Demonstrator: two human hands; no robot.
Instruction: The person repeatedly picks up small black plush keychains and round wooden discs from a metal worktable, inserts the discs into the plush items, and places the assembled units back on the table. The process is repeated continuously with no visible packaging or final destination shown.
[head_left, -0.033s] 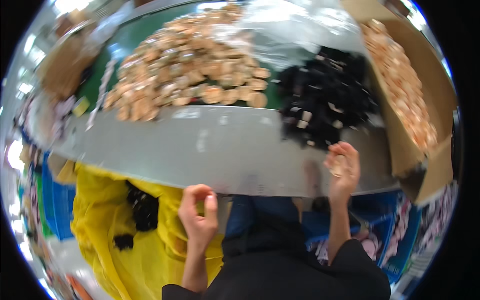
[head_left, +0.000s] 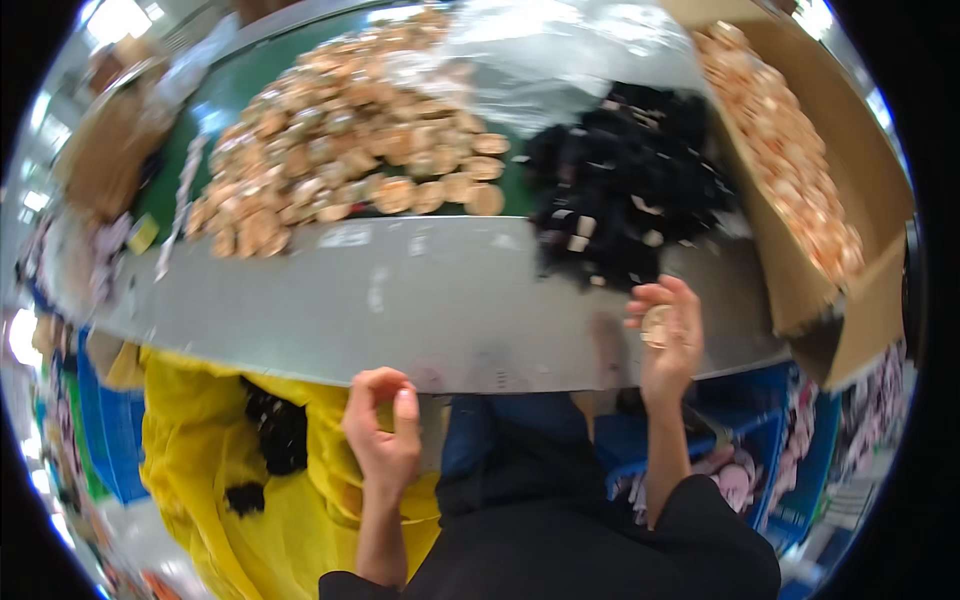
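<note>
Right hand: over the right part of the grey worktop, fingers curled around a round tan disc.
Left hand: at the worktop's near edge, fingers bent toward the thumb; cannot tell whether they pinch anything.
Disc pile: far left of the worktop.
Black pile: on its far right, just beyond the right hand.
Cardboard box: at its right end.
Open room: grey metal between disc pile and near edge.

A black top with loose, short sleeves is worn with dark blue trousers.
</note>
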